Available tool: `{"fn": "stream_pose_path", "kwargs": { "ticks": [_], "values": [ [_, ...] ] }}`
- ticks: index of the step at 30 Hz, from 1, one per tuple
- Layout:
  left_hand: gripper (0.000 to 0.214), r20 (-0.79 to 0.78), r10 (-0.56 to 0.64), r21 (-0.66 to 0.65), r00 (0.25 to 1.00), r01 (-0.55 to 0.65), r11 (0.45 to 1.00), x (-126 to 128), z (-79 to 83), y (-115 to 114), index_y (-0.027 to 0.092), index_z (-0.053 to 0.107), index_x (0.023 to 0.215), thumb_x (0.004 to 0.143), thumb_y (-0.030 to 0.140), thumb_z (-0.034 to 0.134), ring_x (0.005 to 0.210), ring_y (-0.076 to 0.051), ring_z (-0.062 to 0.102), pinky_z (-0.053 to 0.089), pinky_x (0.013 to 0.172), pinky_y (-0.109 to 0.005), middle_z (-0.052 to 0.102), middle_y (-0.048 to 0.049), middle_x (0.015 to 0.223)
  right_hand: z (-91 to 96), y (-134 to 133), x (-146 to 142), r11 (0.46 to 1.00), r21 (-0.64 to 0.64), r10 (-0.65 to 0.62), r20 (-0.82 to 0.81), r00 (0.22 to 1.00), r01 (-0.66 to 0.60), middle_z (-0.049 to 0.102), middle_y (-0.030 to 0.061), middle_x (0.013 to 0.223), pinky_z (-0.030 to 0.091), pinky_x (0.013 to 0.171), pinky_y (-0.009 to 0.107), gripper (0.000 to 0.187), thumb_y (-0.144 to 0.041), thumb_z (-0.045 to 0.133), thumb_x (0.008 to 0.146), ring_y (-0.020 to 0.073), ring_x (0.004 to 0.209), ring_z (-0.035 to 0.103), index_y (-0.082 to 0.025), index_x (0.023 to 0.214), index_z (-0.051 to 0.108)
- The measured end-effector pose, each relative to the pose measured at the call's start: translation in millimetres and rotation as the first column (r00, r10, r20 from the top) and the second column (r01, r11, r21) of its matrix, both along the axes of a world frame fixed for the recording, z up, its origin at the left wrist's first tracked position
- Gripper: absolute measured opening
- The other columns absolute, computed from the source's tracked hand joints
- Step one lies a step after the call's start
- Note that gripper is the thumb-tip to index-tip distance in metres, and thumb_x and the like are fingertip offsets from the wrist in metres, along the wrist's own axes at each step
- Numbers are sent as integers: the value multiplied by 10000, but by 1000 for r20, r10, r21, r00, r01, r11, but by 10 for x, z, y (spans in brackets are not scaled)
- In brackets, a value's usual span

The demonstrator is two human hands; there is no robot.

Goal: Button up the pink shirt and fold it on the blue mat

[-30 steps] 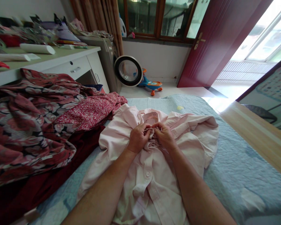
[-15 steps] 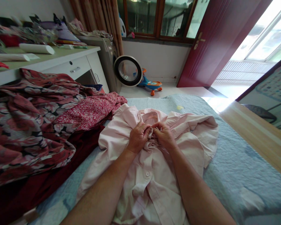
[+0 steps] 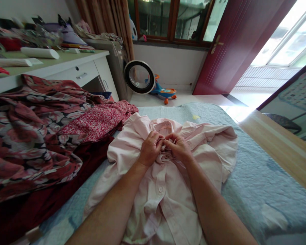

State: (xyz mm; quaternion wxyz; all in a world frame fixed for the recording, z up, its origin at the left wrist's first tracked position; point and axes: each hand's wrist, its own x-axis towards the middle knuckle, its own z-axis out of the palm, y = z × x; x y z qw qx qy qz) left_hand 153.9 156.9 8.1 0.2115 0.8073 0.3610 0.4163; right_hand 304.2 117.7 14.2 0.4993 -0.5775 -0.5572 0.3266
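A pale pink button-up shirt (image 3: 165, 190) lies crumpled on a light blue quilted bed cover (image 3: 255, 177). Both hands meet on the shirt's front placket just below the collar. My left hand (image 3: 150, 149) pinches the fabric edge with curled fingers. My right hand (image 3: 177, 147) pinches the facing edge, fingertips touching the left hand's. White buttons show on the placket lower down, between my forearms. What sits between the fingertips is hidden.
A heap of red floral and dark red clothes (image 3: 40, 136) covers the bed's left side. A white desk (image 3: 73, 68) with clutter stands behind it. A washing machine door (image 3: 139, 77), a toy ride-on car (image 3: 165, 92) and an open maroon door (image 3: 234, 44) lie beyond. A wooden bed edge (image 3: 277, 146) runs along the right.
Both hands stay on the same spot of the shirt's placket; only the fingers have shifted slightly, pressing closer together.
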Motion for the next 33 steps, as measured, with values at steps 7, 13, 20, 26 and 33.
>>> {"fn": "stream_pose_path", "kwargs": {
  "ticks": [7, 13, 20, 26, 33],
  "values": [
    [78, 32, -77, -60, 997, 78, 995, -12, 17, 36, 188, 604, 910, 929, 219, 535, 943, -178, 588, 463, 866, -299, 615, -33, 937, -55, 41, -5, 998, 46, -35, -39, 999, 37, 540, -31, 702, 360, 555, 233, 204, -373, 678, 743, 120, 620, 463, -195, 813, 608],
    [107, 57, -111, -149, 992, 119, 982, -28, 2, 62, 189, 625, 911, 924, 225, 525, 891, -175, 605, 468, 818, -284, 637, -31, 906, -88, 38, -16, 994, 90, -62, 30, 998, 59, 566, -20, 753, 382, 612, 244, 117, -291, 613, 759, 133, 670, 488, -201, 831, 593],
    [149, 94, -104, -247, 990, 125, 961, -25, 12, 50, 189, 630, 1000, 918, 235, 515, 893, -175, 632, 476, 815, -278, 681, -37, 957, -112, 34, -37, 996, 80, -28, -44, 999, 31, 568, -23, 783, 404, 613, 242, 151, -242, 571, 758, 131, 666, 500, -212, 906, 574],
    [151, -14, -82, -215, 997, 77, 974, -30, 23, 71, 185, 643, 917, 909, 248, 506, 868, -188, 612, 460, 793, -288, 659, -45, 907, -152, 51, -9, 997, 80, -9, -85, 996, 16, 588, -16, 793, 428, 615, 254, 204, -291, 593, 785, 142, 667, 525, -223, 972, 553],
    [185, 87, -145, -402, 986, 167, 900, -54, 25, 71, 183, 630, 870, 908, 310, 501, 791, -164, 593, 448, 714, -252, 652, -18, 831, -175, 68, 76, 995, 93, -35, 94, 995, 26, 642, 19, 788, 431, 661, 275, 160, -346, 629, 807, 166, 727, 558, -197, 850, 669]
  ]
}}
